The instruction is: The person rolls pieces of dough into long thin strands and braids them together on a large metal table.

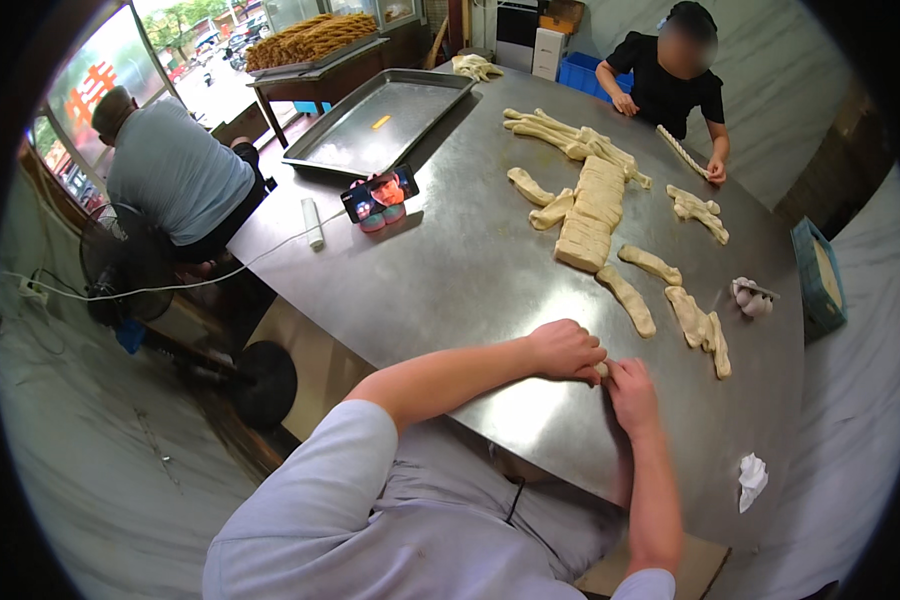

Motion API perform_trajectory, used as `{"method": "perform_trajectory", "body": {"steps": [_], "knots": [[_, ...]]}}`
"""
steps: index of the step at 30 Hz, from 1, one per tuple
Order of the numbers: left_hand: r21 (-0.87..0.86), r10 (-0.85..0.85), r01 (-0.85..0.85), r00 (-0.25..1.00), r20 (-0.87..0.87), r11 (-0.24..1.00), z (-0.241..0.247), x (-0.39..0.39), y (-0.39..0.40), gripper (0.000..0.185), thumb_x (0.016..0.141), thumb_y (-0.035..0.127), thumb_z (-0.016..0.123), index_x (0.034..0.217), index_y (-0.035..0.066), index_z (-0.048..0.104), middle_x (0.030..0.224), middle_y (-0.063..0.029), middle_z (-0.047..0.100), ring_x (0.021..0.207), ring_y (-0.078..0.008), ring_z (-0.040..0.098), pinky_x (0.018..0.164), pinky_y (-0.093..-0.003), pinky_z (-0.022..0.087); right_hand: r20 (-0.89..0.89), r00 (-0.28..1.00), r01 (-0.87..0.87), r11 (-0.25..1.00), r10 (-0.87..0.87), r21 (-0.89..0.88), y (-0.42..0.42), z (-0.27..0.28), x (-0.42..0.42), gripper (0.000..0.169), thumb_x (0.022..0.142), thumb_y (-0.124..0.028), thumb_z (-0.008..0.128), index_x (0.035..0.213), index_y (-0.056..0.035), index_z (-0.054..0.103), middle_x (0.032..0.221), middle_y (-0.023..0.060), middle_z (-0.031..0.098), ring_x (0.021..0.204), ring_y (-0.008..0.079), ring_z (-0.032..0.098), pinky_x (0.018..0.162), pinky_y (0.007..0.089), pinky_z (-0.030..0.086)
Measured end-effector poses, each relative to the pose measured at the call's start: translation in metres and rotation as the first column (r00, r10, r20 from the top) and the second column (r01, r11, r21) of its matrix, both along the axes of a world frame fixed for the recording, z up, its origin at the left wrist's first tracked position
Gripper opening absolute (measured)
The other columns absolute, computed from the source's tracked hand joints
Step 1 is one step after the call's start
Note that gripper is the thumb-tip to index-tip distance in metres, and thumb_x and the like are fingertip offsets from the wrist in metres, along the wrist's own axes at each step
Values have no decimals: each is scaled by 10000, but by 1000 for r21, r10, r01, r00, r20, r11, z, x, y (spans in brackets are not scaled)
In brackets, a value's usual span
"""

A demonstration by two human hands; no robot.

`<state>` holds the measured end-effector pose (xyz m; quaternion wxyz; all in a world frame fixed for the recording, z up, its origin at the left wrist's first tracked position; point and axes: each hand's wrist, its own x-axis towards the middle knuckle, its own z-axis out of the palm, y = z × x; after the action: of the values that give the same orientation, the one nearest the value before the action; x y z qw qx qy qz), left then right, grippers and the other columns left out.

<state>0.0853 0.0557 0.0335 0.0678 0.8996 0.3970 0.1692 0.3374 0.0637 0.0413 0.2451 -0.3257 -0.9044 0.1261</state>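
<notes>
Near the front edge of a metal table (450, 277), my left hand (568, 349) and my right hand (631, 394) meet over a small piece of dough (601, 369). Both are closed on it, and most of it is hidden by the fingers. Beyond them lies a thick slab of dough (592, 214) cut crosswise into strips. Loose dough strips (626, 300) rest beside its near end, and more (694, 319) lie to the right. A bundle of long dough strips (562, 135) sits past the slab's far end.
A large metal tray (382, 120) and a propped phone (381, 196) with a cable stand left. Across the table a person (671, 75) holds a twisted dough rope (682, 152). Another person (180, 165) sits left, near a fan (124, 259). Crumpled tissue (753, 482) lies right.
</notes>
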Motion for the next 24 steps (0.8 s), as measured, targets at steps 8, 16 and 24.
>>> {"method": "perform_trajectory", "body": {"steps": [8,16,24], "knots": [[57,-29,24,996,79,998,-6,6,5,494,993,604,688,999,110,713,938,-99,701,912,-342,725,829,-485,577,-19,1000,-1,1000,0,-31,4,-2,2,258,894,-49,805,1149,-44,766,1062,114,689,1033,340,664,909,433,573],[75,118,-109,986,-117,991,61,-106,-48,409,950,540,755,995,135,729,978,-39,741,910,-282,756,740,-455,600,171,922,-323,934,346,-151,52,64,-85,166,938,-69,729,1100,-67,769,1053,138,695,1088,366,669,959,465,558],[627,660,-657,695,286,420,177,-274,-50,503,970,422,815,1319,80,696,1286,-135,707,1235,-376,651,1082,-505,499,-467,872,-85,985,145,148,46,161,-205,540,993,-71,726,1521,-63,616,1559,205,594,1442,407,566,1204,473,475]]}}
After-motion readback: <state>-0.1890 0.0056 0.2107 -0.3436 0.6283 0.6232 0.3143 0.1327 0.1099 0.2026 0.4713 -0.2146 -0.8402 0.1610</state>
